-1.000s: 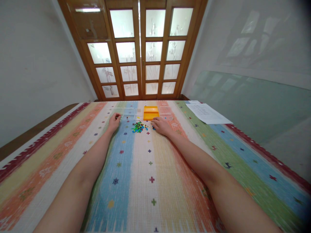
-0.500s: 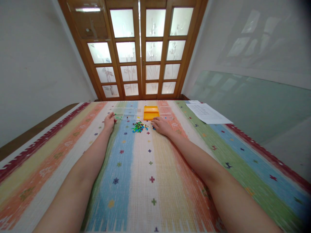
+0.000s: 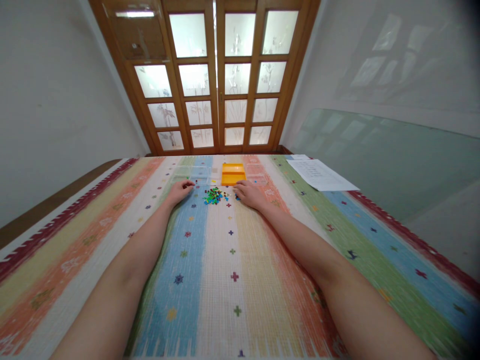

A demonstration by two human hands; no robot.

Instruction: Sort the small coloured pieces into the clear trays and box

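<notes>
In the head view, a heap of tiny green, blue, yellow and dark pieces point(image 3: 213, 196) lies on the striped tablecloth between my hands. My left hand point(image 3: 180, 191) is just left of the heap, fingers reaching right and slightly apart; nothing shows in them. Resting on the cloth right of the heap, my right hand point(image 3: 249, 193) has its fingers loosely spread and bent. A few blue pieces point(image 3: 237, 198) are under or beside its fingertips. Directly beyond it sits an orange tray point(image 3: 233, 174) with a divider. A clear plastic box point(image 3: 200, 173) stands behind my left hand.
Another clear plastic container point(image 3: 258, 173) is right of the orange tray, with a small blue piece in it. White paper sheets point(image 3: 320, 176) lie at the table's far right. Wooden doors with glass panes point(image 3: 221, 80) stand beyond the table.
My left hand has moved right and slightly nearer, from the left end of the clear box toward the heap. The right hand stays where it was.
</notes>
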